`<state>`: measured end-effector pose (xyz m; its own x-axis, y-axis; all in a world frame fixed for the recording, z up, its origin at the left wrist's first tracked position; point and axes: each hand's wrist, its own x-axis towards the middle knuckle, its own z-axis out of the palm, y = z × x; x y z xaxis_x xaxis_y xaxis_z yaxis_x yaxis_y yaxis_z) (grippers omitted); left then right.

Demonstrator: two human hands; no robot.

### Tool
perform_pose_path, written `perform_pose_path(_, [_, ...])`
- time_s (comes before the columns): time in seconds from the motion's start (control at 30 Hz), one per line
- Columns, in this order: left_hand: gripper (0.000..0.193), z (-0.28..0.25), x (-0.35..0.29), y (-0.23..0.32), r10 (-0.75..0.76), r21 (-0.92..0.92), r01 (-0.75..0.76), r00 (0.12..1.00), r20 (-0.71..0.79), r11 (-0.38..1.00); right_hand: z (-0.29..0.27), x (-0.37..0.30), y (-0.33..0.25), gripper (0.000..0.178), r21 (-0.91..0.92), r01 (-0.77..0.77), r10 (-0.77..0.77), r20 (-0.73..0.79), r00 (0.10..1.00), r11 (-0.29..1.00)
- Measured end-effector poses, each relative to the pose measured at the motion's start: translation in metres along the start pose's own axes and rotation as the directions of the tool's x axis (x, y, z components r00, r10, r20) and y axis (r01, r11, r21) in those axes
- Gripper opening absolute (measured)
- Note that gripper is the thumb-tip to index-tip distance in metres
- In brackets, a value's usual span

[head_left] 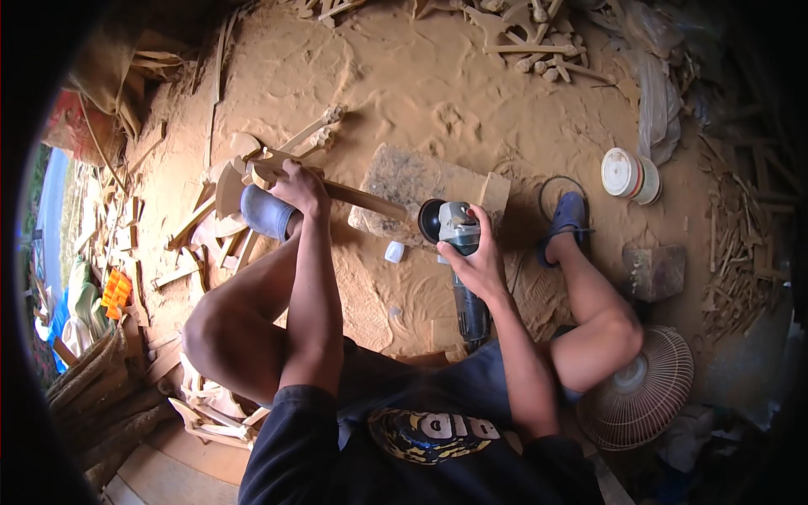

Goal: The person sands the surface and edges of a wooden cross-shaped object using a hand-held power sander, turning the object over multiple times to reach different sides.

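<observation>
Fine tan dust is coating the floor (404, 76), rippled and scuffed. Near right, a round caged fan (635, 383) is lying beside the person's knee; near left, pale shaped wood pieces (217, 417) are sitting in a heap. Right hand (478, 259) is grasping an angle grinder (459, 220) around its head, body pointing toward the lap. Left hand (303, 187) is gripping a long wooden piece (368, 199) at its left end, above a blue clog (266, 212). Its right end is pointing at the grinder's disc, over a stone block (402, 172); contact: cannot tell. Farther right, a white bucket (633, 175) is lying tipped. At the far edge, more shaped wood (539, 49) is lying piled.
</observation>
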<state>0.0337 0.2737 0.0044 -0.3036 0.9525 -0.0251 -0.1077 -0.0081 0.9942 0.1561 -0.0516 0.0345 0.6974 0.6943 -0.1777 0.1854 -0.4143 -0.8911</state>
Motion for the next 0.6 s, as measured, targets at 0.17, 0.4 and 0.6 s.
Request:
perform_pose_path(0.17, [0.019, 0.001, 0.003, 0.002, 0.010, 0.017, -0.010, 1.000, -0.008, 1.000, 0.006, -0.002, 0.010, 0.097, -0.054, 0.051, -0.053, -0.034, 0.998, 0.997])
perform_pose_path(0.4, [0.021, -0.001, 0.012, -0.005, 0.006, 0.041, -0.006, 1.000, 0.007, 0.999, 0.006, 0.001, 0.005, 0.097, 0.001, -0.020, 0.020, 0.008, 1.000, 1.000])
perform_pose_path(0.6, [0.025, -0.005, 0.012, -0.008, -0.046, 0.056, 0.043, 0.997, 0.057, 0.998, 0.003, -0.003, 0.017, 0.094, 0.021, 0.023, -0.021, -0.104, 0.994, 1.000])
